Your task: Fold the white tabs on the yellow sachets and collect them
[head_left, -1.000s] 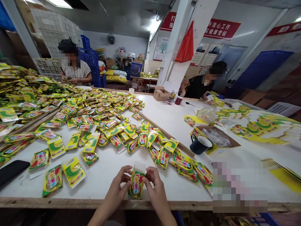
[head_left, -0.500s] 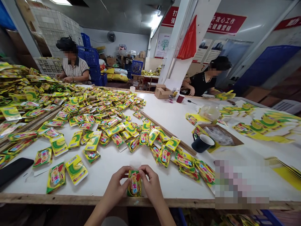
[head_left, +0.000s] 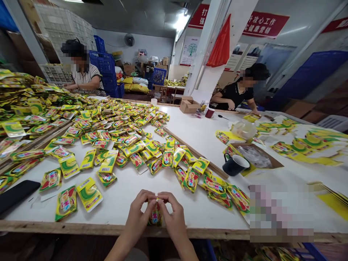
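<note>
My left hand [head_left: 139, 214] and my right hand [head_left: 171, 214] meet at the near edge of the white table [head_left: 201, 137], fingertips pinched together on the top of one small yellow and green packet [head_left: 154, 216]. The packet stands upright between the palms, mostly hidden by the fingers. A big spread of the same packets [head_left: 114, 134] covers the table's left half, and a closer cluster [head_left: 217, 188] lies just right of my hands.
A dark mug [head_left: 234, 165], a brown tray with plastic bags [head_left: 255, 156] and yellow printed sheets [head_left: 307, 145] lie at the right. A black phone [head_left: 16, 194] lies at the near left. Two seated people [head_left: 83, 74] [head_left: 239, 92] work at the far side. A wooden strip [head_left: 194, 154] crosses the table.
My fingertips have come together over the packet's top, folding its white flap down; the packet now shows less between my hands.
</note>
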`<state>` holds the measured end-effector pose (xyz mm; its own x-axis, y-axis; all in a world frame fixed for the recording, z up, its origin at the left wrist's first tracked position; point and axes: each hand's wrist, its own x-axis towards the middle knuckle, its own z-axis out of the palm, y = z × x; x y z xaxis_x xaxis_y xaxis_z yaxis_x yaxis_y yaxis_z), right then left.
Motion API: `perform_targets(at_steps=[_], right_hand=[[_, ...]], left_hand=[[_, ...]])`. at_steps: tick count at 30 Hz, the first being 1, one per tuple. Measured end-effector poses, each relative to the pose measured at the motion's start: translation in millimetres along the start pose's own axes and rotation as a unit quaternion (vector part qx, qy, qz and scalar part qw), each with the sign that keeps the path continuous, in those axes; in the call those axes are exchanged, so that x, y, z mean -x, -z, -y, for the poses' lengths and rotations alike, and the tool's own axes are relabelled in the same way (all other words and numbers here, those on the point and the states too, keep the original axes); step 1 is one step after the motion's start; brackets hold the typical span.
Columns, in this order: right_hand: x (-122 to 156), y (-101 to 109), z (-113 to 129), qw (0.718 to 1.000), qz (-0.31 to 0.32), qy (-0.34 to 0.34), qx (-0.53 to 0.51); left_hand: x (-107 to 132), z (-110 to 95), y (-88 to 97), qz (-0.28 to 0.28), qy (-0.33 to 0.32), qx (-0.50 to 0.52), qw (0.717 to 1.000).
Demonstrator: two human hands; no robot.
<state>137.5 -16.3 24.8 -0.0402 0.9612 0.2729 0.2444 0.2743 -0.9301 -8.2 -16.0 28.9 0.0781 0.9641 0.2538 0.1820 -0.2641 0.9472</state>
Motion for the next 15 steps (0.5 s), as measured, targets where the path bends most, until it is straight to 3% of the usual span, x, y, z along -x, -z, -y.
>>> perform_targets(at_steps=[9,15], right_hand=[[-13.6,-3.4,0.8,0.999,-0.019,-0.035,0.023],[-7.1,-1.9,-1.8,0.999,0.0,-0.046,-0.016]], left_hand=[[-7.7,0.4,-4.9,-0.036,0.074,0.023,0.996],[-3.0,4.6,-2.7,-0.027,0.092,0.056,0.994]])
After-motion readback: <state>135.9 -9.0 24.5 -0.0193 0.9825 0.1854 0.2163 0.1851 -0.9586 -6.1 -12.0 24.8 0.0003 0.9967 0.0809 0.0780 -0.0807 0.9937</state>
